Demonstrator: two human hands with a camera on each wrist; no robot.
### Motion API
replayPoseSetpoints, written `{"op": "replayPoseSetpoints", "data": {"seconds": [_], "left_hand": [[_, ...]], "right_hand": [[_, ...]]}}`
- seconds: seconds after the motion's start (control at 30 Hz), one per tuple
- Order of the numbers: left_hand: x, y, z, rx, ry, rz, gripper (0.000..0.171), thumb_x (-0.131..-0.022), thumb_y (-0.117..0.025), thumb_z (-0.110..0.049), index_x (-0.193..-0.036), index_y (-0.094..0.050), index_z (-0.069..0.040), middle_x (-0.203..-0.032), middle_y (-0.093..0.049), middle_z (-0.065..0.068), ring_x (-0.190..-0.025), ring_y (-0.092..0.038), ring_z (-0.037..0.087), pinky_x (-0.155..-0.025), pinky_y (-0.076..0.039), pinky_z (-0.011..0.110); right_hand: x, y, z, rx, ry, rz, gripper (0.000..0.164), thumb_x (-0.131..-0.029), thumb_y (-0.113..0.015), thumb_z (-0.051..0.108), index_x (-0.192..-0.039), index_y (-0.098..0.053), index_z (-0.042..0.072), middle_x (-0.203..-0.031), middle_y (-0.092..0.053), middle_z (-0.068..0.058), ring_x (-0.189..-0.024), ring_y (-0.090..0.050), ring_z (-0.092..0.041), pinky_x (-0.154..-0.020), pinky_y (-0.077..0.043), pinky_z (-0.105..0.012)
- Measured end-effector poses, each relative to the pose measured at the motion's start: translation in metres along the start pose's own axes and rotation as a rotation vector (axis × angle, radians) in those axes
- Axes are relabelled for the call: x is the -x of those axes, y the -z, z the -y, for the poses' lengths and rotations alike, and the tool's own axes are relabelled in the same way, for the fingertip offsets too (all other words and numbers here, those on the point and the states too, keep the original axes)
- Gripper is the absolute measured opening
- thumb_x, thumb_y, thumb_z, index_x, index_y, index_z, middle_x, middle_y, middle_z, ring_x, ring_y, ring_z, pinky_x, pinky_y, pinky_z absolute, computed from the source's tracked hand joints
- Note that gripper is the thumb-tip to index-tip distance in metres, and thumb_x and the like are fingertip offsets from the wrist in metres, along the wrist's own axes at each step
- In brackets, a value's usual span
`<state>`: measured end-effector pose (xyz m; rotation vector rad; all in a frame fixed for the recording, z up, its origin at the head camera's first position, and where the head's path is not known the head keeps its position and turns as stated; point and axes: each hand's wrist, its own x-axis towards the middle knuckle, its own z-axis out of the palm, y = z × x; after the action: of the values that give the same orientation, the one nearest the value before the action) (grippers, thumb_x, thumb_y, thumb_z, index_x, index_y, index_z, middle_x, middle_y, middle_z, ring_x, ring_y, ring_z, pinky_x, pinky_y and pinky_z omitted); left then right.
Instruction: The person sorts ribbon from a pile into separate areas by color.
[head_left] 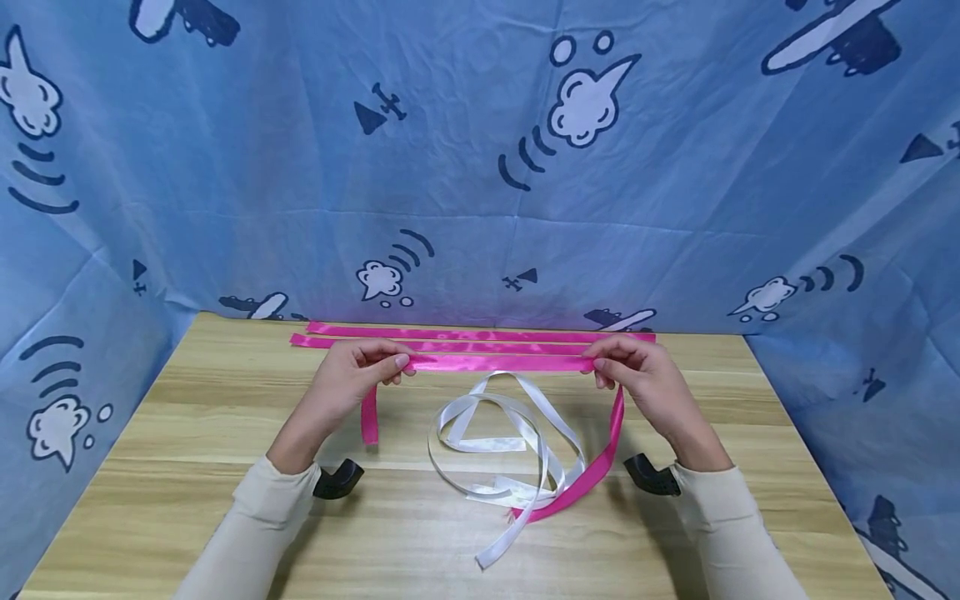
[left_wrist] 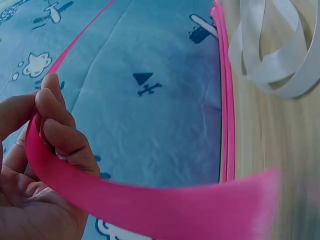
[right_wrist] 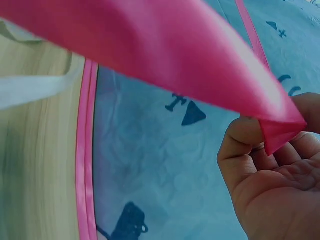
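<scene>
Gripping a pink ribbon between pinched fingers of left hand and right hand, above the bench near two pink strips, apparently to hold its middle span taut.

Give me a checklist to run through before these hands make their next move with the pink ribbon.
1. Left hand pinching the held pink ribbon: ok.
2. Right hand pinching it too: ok.
3. Span between the hands straight: ok.
4. Two other pink ribbons lying along the back edge of the tabletop: ok.
5. Held ribbon's right tail well away from the white ribbon: not ok, its end reaches the loops.
6. That tail free of snags: cannot tell.
</scene>
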<state>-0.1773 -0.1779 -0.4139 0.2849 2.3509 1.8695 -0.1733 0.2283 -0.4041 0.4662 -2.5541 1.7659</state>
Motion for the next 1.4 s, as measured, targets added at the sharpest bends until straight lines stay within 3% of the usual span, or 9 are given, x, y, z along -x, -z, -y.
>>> {"op": "replayPoseSetpoints", "data": {"seconds": [0.17, 0.33, 0.5, 0.67, 1.0, 1.13, 1.4], "left_hand": [[0.004, 0.011, 0.001, 0.009, 0.008, -0.034, 0.027, -0.102, -0.069, -0.015, -0.116, -0.073, 0.008, -0.081, -0.073, -0.01, -0.078, -0.065, 0.007, -0.077, -0.055, 0.025], [0.009, 0.021, 0.002, 0.019, 0.017, -0.059, 0.03, -0.102, -0.07, -0.015, -0.119, -0.071, 0.009, -0.083, -0.074, -0.012, -0.078, -0.064, 0.007, -0.072, -0.054, 0.023], [0.015, 0.032, 0.004, 0.0, 0.014, -0.1, 0.03, -0.101, -0.07, -0.016, -0.119, -0.072, 0.008, -0.082, -0.073, -0.014, -0.076, -0.063, 0.005, -0.069, -0.051, 0.023], [0.021, 0.042, 0.006, 0.0, -0.012, -0.157, 0.026, -0.101, -0.071, -0.014, -0.115, -0.073, 0.008, -0.081, -0.073, -0.015, -0.075, -0.064, 0.004, -0.074, -0.055, 0.022], [0.031, 0.064, 0.014, 0.072, -0.012, -0.229, 0.01, -0.1, -0.072, -0.015, -0.105, -0.08, -0.011, -0.083, -0.075, -0.013, -0.073, -0.066, 0.003, -0.073, -0.055, 0.019], [0.033, 0.072, 0.017, 0.11, -0.014, -0.26, 0.009, -0.1, -0.073, -0.015, -0.1, -0.081, -0.019, -0.083, -0.076, -0.012, -0.072, -0.066, 0.002, -0.071, -0.055, 0.017], [0.035, 0.086, 0.022, 0.171, 0.0, -0.323, 0.013, -0.099, -0.074, -0.013, -0.095, -0.08, -0.023, -0.081, -0.075, -0.014, -0.072, -0.066, 0.001, -0.07, -0.056, 0.015]], "right_hand": [[0.003, 0.008, -0.002, 0.004, -0.009, -0.044, 0.015, -0.103, -0.057, -0.002, -0.112, -0.067, -0.009, -0.077, -0.068, 0.005, -0.068, -0.061, -0.012, -0.063, -0.051, -0.024], [0.006, 0.015, -0.004, -0.001, -0.025, -0.083, 0.015, -0.104, -0.058, -0.001, -0.112, -0.067, -0.009, -0.074, -0.067, 0.005, -0.068, -0.06, -0.012, -0.062, -0.05, -0.024], [0.008, 0.022, -0.006, -0.056, -0.039, -0.106, 0.014, -0.104, -0.058, -0.001, -0.11, -0.069, -0.006, -0.075, -0.069, 0.005, -0.067, -0.062, -0.011, -0.06, -0.051, -0.023], [0.011, 0.029, -0.01, -0.114, -0.033, -0.123, 0.013, -0.103, -0.059, -0.002, -0.108, -0.071, -0.002, -0.076, -0.07, 0.005, -0.067, -0.062, -0.009, -0.059, -0.05, -0.022], [0.012, 0.037, -0.015, -0.167, -0.04, -0.141, 0.014, -0.103, -0.058, -0.004, -0.108, -0.071, -0.004, -0.078, -0.072, 0.005, -0.068, -0.063, -0.008, -0.06, -0.051, -0.021], [0.013, 0.041, -0.017, -0.163, -0.071, -0.148, 0.014, -0.104, -0.06, 0.001, -0.107, -0.073, 0.005, -0.079, -0.072, 0.005, -0.068, -0.061, -0.01, -0.06, -0.05, -0.021], [0.016, 0.051, -0.022, -0.153, -0.113, -0.175, 0.012, -0.104, -0.061, 0.004, -0.107, -0.073, 0.006, -0.078, -0.072, 0.003, -0.07, -0.064, -0.009, -0.064, -0.054, -0.02]]}}
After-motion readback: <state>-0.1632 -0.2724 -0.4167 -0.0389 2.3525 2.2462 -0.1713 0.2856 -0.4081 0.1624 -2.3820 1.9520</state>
